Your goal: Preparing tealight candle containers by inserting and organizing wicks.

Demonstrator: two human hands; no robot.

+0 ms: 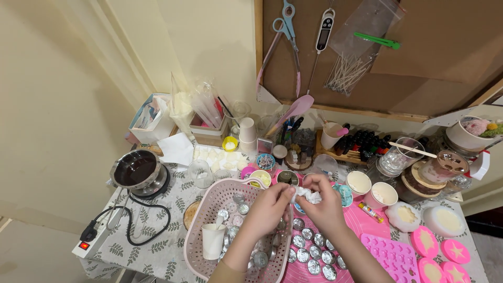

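Observation:
Both my hands meet above the table's middle. My right hand (326, 208) pinches a crumpled white tissue (309, 196) between thumb and fingers. My left hand (268, 209) is closed around a small round metal cup (287, 178), which the tissue touches. Below my left hand stands a pink plastic basket (201, 220) holding several small metal cups and a white paper cup (212, 241). More metal cups (310, 257) lie in rows on a pink mat (361, 222) under my right forearm.
A metal melting pot (137, 170) with a black cable and power strip (86, 242) sits left. Pink silicone moulds (394, 256), star-shaped candles (425, 242), pink cups (382, 195), jars and dye bottles crowd the right. Scissors (285, 31), a thermometer (325, 29) and wicks hang on the corkboard.

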